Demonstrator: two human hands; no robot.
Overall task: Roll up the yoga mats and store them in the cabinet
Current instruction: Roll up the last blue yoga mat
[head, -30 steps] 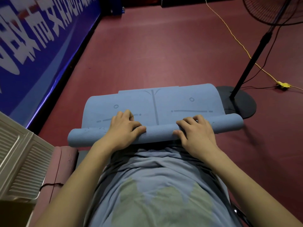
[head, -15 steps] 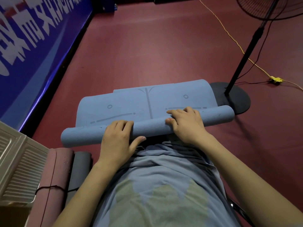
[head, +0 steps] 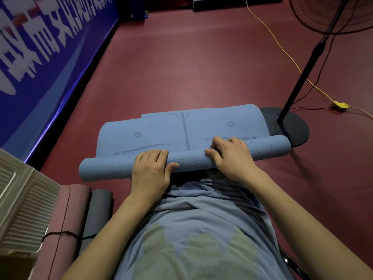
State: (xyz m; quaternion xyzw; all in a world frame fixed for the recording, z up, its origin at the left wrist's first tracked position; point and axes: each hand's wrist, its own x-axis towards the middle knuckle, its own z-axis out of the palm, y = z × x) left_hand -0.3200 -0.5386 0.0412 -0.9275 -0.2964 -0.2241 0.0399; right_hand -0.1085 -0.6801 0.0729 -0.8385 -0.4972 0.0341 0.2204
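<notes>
A blue yoga mat (head: 161,128) lies on the red floor, its near part wound into a roll (head: 107,168) across my front. My left hand (head: 150,170) lies over the roll left of centre, fingers curved over the top and thumb at the near side. My right hand (head: 232,156) grips the roll right of centre, fingers curled over its far side. A short flat stretch with printed lines extends beyond the roll. Two rolled mats, pink (head: 62,219) and grey (head: 96,215), lie at my left, tied with a dark cord.
A white louvred cabinet door (head: 18,203) stands at the lower left. A blue banner wall (head: 40,57) runs along the left. A standing fan's black base (head: 290,128) touches the mat's right end, with a yellow cable (head: 282,47) on the floor behind.
The roll has advanced over the flat mat. My left hand slid back to the near side and then came up over the roll again; my right hand reached further over it.
</notes>
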